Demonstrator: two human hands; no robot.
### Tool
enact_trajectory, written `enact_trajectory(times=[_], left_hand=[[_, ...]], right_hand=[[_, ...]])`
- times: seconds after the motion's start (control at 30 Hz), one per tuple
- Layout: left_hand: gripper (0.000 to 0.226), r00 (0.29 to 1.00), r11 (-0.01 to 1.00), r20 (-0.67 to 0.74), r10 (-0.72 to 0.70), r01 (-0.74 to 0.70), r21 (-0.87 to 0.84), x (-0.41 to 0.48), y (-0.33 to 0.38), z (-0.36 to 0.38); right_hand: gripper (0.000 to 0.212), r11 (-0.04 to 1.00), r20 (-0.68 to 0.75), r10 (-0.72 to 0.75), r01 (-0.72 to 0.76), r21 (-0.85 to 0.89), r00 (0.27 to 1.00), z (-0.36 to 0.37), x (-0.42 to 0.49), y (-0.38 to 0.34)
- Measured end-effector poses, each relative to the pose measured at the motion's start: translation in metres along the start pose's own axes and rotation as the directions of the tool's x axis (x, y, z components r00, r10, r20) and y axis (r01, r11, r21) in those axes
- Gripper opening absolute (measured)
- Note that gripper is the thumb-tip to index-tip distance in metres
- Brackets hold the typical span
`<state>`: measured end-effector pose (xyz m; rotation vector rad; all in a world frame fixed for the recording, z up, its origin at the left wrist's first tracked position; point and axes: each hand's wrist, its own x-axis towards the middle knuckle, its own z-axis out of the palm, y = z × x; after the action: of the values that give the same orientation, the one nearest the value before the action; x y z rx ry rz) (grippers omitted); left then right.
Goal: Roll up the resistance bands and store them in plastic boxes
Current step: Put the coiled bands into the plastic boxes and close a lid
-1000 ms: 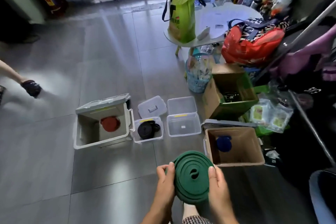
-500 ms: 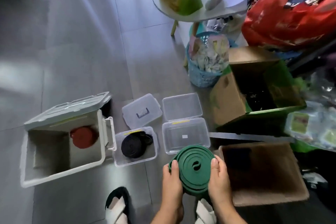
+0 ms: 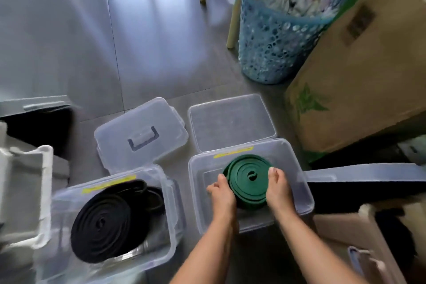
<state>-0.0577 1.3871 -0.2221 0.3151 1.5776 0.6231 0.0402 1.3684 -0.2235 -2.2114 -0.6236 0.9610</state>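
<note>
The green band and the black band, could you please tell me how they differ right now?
The green band is held between the left hand and right hand, while the black band lies untouched. The green band sits alone in the right clear box; the black band in the left clear box has looser black loops behind it. The black coil looks wider. Both are rolled into flat spirals.

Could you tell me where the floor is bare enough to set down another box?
Bare tiles lie beyond the two lids, left of the blue basket. It is crowded nearer: black-band box, green-band box and cardboard box stand close together.
</note>
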Motion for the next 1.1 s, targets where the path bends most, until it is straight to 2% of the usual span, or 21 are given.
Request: enact_trajectory(times=[0.13, 0.27, 0.33, 0.4, 0.43, 0.5, 0.53, 0.6, 0.67, 0.8, 0.87, 1.0, 1.1], left_hand=[[0.024, 0.997, 0.997, -0.02, 0.08, -0.08, 0.022, 0.022, -0.004, 0.008], [0.018, 0.989, 0.99, 0.036, 0.142, -0.142, 0.003, 0.013, 0.002, 0.006], [0.02, 0.98, 0.98, 0.052, 0.191, -0.194, 0.055, 0.014, 0.0, 0.002], [0.026, 0.964, 0.949, 0.04, 0.262, -0.265, 0.173, 0.019, -0.005, 0.0], [0.031, 0.958, 0.916, 0.032, 0.284, -0.281, 0.285, 0.02, -0.007, -0.001], [0.036, 0.958, 0.808, -0.006, 0.288, -0.239, 0.538, 0.022, -0.009, -0.003], [0.036, 0.962, 0.787, -0.043, 0.269, -0.194, 0.586, 0.021, -0.006, -0.005], [0.038, 0.974, 0.816, -0.053, 0.219, -0.153, 0.557, 0.02, 0.0, -0.007], [0.04, 0.98, 0.825, 0.008, 0.201, -0.174, 0.538, 0.015, 0.003, -0.007], [0.045, 0.96, 0.83, 0.046, 0.277, -0.263, 0.493, 0.006, 0.002, -0.011], [0.046, 0.955, 0.804, 0.075, 0.287, -0.283, 0.523, 0.004, 0.002, -0.013], [0.046, 0.976, 0.757, 0.112, 0.187, -0.216, 0.617, 0.009, 0.002, -0.015], [0.062, 0.985, 0.801, 0.089, 0.147, -0.171, 0.573, 0.014, 0.0, -0.017]], right_hand=[[0.023, 0.997, 0.01, -0.019, 0.02, -0.071, 1.0, 0.014, 0.019, 0.004], [0.021, 0.99, 0.025, -0.015, 0.018, -0.138, 1.0, 0.011, 0.017, -0.002], [0.028, 0.975, 0.01, -0.013, 0.014, -0.22, 1.0, 0.013, 0.019, 0.004], [0.035, 0.946, -0.013, 0.01, -0.014, -0.324, 1.0, 0.015, 0.023, 0.01], [0.037, 0.936, -0.017, 0.031, -0.035, -0.35, 0.999, 0.015, 0.025, 0.011], [0.038, 0.924, -0.01, 0.072, -0.071, -0.376, 0.997, 0.013, 0.027, 0.012], [0.039, 0.917, -0.003, 0.076, -0.071, -0.392, 0.997, 0.012, 0.028, 0.01], [0.042, 0.895, 0.02, 0.082, -0.064, -0.441, 0.996, 0.009, 0.03, 0.005], [0.044, 0.873, 0.039, 0.098, -0.067, -0.482, 0.994, 0.006, 0.032, 0.001], [0.04, 0.853, 0.07, 0.068, -0.021, -0.521, 0.995, 0.004, 0.03, 0.0], [0.039, 0.852, 0.084, 0.053, -0.001, -0.524, 0.995, 0.003, 0.028, 0.0], [0.041, 0.852, 0.1, 0.09, -0.025, -0.523, 0.991, 0.002, 0.032, -0.006], [0.043, 0.849, 0.094, 0.111, -0.045, -0.526, 0.989, 0.002, 0.032, -0.008]])
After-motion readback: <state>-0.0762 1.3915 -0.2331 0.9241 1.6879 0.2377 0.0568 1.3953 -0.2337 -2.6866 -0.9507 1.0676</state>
